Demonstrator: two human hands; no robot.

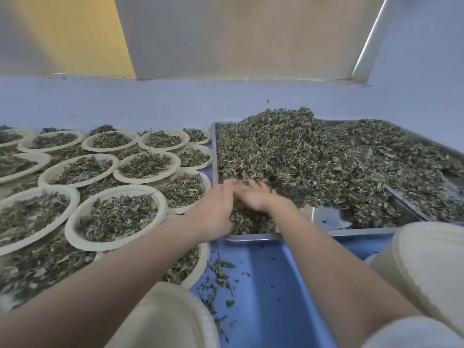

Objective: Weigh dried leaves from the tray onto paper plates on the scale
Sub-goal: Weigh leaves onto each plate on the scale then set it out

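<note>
Head view: dried leaves (313, 156) lie heaped in the metal tray (324, 217). At its near-left corner the left hand (213, 212) and blurred right hand (253, 197) cup a clump together; the exact finger grip I cannot tell. Left of the tray sit filled paper plates (115, 214) on the blue surface (266, 285).

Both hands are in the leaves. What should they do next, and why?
Probably close together and lift out a small scoop. The left hand and right hand cup a clump of dried leaves at the near corner of the metal tray. An unfilled paper plate waits nearby; no scale is in view.
</note>
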